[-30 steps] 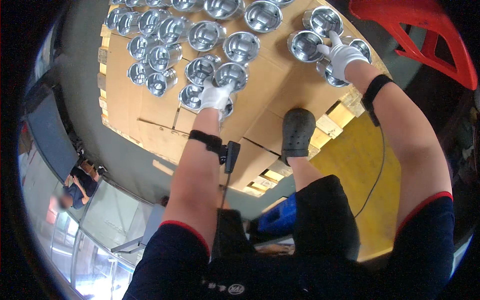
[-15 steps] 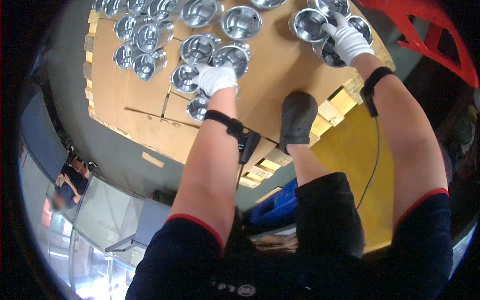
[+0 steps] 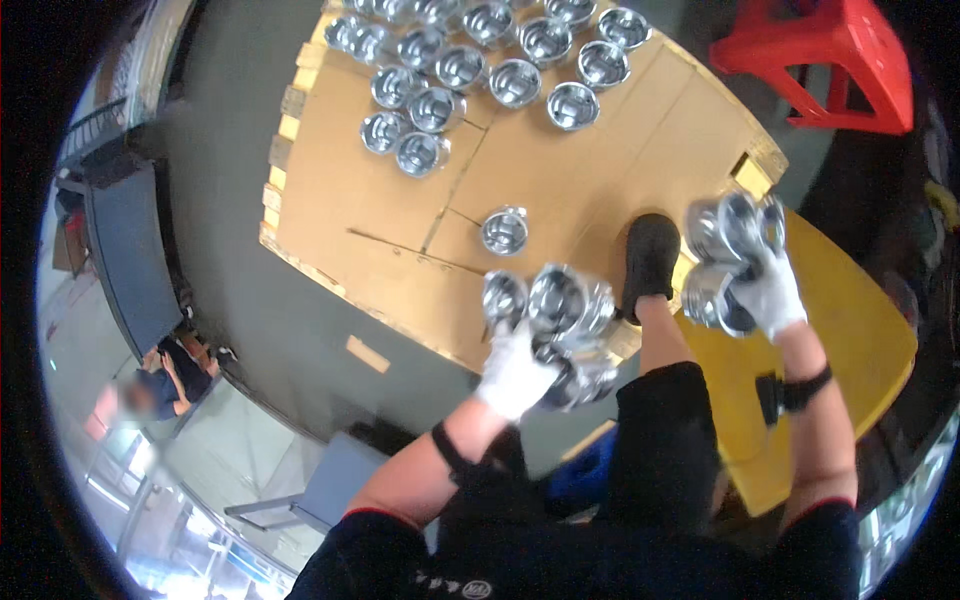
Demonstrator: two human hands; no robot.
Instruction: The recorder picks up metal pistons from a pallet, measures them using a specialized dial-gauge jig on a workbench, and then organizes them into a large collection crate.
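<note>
My left hand (image 3: 517, 372), in a white glove, is closed on a bunch of shiny cup-shaped metal parts (image 3: 558, 298), held above the near edge of the cardboard. Some of the bunch is smeared by motion. To the right, my gloved right hand (image 3: 772, 292) grips a second bunch of the same metal parts (image 3: 722, 226) over the yellow surface. Its fingers reach in among the parts and are partly hidden. A single metal part (image 3: 504, 231) stands on the cardboard just beyond the left bunch.
Several more metal parts (image 3: 514, 83) stand in rows at the far side of the cardboard-covered pallet (image 3: 330, 210). My shod foot (image 3: 652, 258) is at its near edge. A red plastic stool (image 3: 820, 50) is at far right, a yellow surface (image 3: 850, 330) at right. Another person (image 3: 160, 390) is at left.
Both hands have lifted their bunches of metal parts off the cardboard and drawn them back toward me. My view has shifted, so the pallet and stool show more fully.
</note>
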